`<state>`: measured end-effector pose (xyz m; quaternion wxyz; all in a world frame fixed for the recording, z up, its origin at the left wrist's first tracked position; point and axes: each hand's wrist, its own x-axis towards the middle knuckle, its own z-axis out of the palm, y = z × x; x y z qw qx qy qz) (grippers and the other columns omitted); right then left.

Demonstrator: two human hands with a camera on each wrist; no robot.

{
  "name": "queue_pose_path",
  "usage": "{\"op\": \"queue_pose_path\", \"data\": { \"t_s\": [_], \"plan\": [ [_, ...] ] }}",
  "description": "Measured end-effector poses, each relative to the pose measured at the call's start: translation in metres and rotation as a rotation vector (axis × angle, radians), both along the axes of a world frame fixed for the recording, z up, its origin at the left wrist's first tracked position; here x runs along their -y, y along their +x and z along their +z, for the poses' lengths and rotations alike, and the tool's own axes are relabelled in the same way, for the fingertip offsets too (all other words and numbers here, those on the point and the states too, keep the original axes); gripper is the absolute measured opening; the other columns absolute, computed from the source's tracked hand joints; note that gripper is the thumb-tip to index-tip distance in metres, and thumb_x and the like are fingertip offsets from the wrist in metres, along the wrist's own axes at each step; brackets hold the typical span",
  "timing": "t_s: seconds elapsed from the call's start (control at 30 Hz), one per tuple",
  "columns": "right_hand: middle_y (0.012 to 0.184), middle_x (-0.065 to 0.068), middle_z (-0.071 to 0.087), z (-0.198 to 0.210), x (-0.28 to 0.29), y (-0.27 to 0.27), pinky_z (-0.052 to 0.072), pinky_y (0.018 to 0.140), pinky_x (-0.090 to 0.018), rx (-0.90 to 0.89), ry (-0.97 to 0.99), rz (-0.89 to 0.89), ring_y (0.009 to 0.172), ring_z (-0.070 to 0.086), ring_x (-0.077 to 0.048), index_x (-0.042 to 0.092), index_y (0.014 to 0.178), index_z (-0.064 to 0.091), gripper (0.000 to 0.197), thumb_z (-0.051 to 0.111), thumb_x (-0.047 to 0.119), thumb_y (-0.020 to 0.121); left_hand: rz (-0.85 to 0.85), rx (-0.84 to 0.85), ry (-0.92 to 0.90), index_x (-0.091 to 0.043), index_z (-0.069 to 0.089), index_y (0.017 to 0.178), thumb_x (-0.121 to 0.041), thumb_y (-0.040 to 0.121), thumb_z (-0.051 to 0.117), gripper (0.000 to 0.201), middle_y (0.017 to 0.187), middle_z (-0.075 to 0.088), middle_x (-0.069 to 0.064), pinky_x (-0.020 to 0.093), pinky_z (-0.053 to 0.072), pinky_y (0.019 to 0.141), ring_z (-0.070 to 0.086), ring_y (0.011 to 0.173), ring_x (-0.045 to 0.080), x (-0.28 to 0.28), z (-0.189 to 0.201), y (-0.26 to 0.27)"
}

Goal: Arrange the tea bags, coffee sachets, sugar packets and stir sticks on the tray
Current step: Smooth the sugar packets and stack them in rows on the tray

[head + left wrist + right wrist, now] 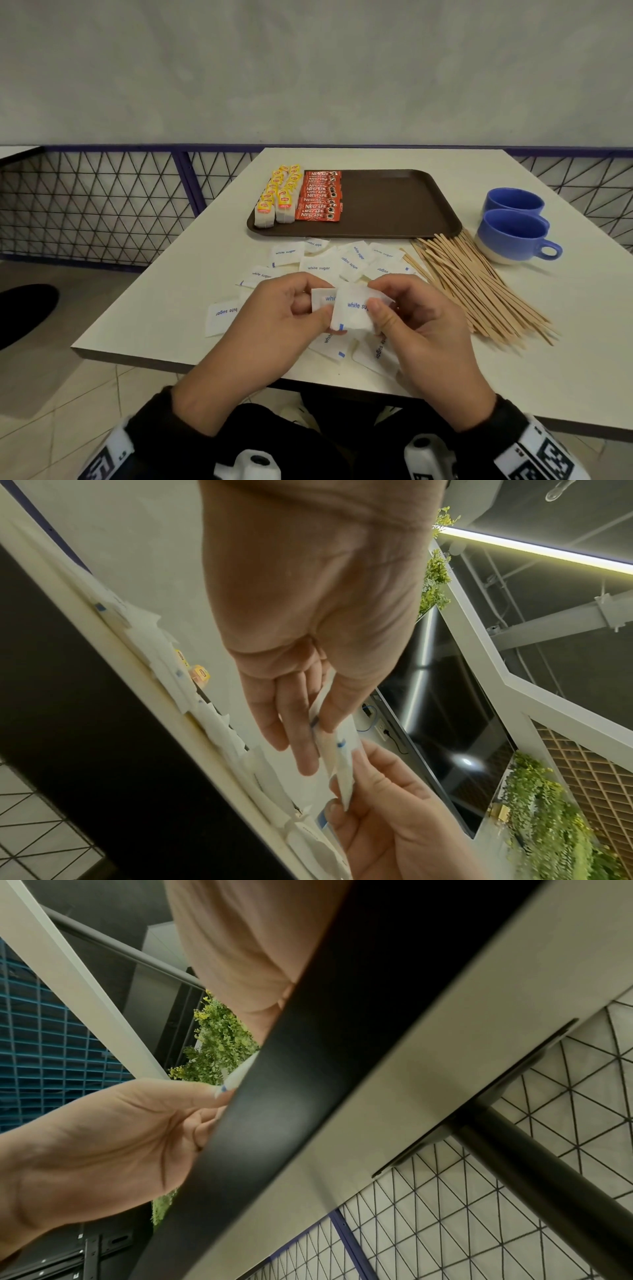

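My left hand (313, 303) pinches a white sugar packet (322, 298) just above the table's near edge. Overlapping it is a second sugar packet (352, 310), pinched by my right hand (378, 308). In the left wrist view the held packets (337, 750) stand edge-on between the left hand (320, 739) and the right hand (346, 780). Several loose sugar packets (318, 267) lie on the table. The brown tray (394, 205) holds tea bags (277, 198) and red coffee sachets (320, 198) at its left end. Wooden stir sticks (479, 284) lie fanned out to the right.
Two blue cups (513, 226) stand right of the tray. The white table (479, 164) ends close to my body, and its dark edge (308, 1096) blocks most of the right wrist view. A wire-mesh railing (102, 205) runs behind on the left.
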<state>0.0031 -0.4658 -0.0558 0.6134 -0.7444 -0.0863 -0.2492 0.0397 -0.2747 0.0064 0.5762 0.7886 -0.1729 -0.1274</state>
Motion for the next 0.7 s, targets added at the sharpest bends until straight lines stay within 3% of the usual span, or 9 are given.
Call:
{"op": "queue_pose_path", "data": {
  "t_s": [0.17, 0.33, 0.47, 0.5, 0.57, 0.63, 0.7],
  "plan": [
    [0.106, 0.003, 0.069, 0.001, 0.000, 0.002, 0.054, 0.079, -0.040, 0.024, 0.017, 0.066, 0.100, 0.065, -0.023, 0.029, 0.092, 0.063, 0.014, 0.067, 0.016, 0.091, -0.020, -0.007, 0.058, -0.028, 0.065, 0.094, -0.014, 0.091, 0.073, 0.016, 0.088, 0.080, 0.002, 0.062, 0.051, 0.095, 0.072, 0.095, 0.040, 0.001, -0.001, 0.001],
    [0.081, 0.005, 0.064, -0.001, 0.000, 0.001, 0.048, 0.063, -0.038, 0.018, 0.001, 0.069, 0.072, 0.057, -0.024, 0.026, 0.092, 0.062, 0.009, 0.069, 0.020, 0.090, -0.019, 0.024, 0.086, -0.028, 0.065, 0.096, -0.015, 0.092, 0.071, 0.016, 0.089, 0.079, 0.002, 0.061, 0.052, 0.093, 0.073, 0.094, 0.035, 0.002, 0.003, 0.001],
    [0.078, 0.002, 0.064, -0.002, 0.001, 0.002, 0.052, 0.061, -0.046, 0.021, -0.009, 0.023, 0.070, 0.057, -0.030, 0.026, 0.095, 0.064, 0.013, 0.073, 0.018, 0.091, -0.027, 0.062, 0.102, -0.036, 0.067, 0.103, -0.018, 0.092, 0.064, 0.022, 0.095, 0.071, 0.025, 0.061, 0.051, 0.091, 0.065, 0.094, 0.045, 0.003, 0.007, 0.002],
    [0.078, 0.002, 0.064, -0.003, 0.001, 0.002, 0.052, 0.062, -0.048, 0.021, -0.005, 0.017, 0.069, 0.057, -0.030, 0.027, 0.096, 0.064, 0.013, 0.073, 0.020, 0.091, -0.016, 0.067, 0.086, -0.036, 0.068, 0.104, -0.020, 0.092, 0.063, 0.021, 0.096, 0.071, 0.023, 0.060, 0.051, 0.091, 0.064, 0.095, 0.045, 0.004, 0.008, 0.002],
    [0.077, 0.002, 0.063, -0.003, 0.001, 0.002, 0.053, 0.063, -0.052, 0.021, -0.008, 0.003, 0.070, 0.057, -0.030, 0.031, 0.100, 0.065, 0.015, 0.074, 0.024, 0.090, 0.005, 0.064, 0.046, -0.034, 0.069, 0.105, -0.022, 0.095, 0.066, 0.016, 0.089, 0.076, 0.007, 0.053, 0.053, 0.093, 0.067, 0.097, 0.038, 0.006, 0.010, 0.000],
    [0.078, 0.000, 0.064, -0.004, 0.001, 0.002, 0.053, 0.063, -0.056, 0.018, -0.008, 0.005, 0.070, 0.058, -0.032, 0.033, 0.103, 0.066, 0.018, 0.075, 0.026, 0.090, 0.015, 0.060, 0.017, -0.030, 0.067, 0.106, -0.022, 0.090, 0.072, 0.019, 0.090, 0.079, -0.006, 0.044, 0.057, 0.091, 0.073, 0.089, 0.022, 0.008, 0.011, -0.001],
    [0.079, 0.000, 0.064, -0.003, 0.000, 0.002, 0.053, 0.064, -0.057, 0.005, -0.004, 0.004, 0.072, 0.058, -0.032, 0.034, 0.108, 0.066, 0.021, 0.074, 0.030, 0.089, 0.013, 0.060, 0.006, -0.027, 0.066, 0.107, -0.014, 0.087, 0.076, 0.026, 0.093, 0.079, -0.008, 0.037, 0.060, 0.086, 0.075, 0.086, 0.016, 0.009, 0.009, -0.002]
  ]
}}
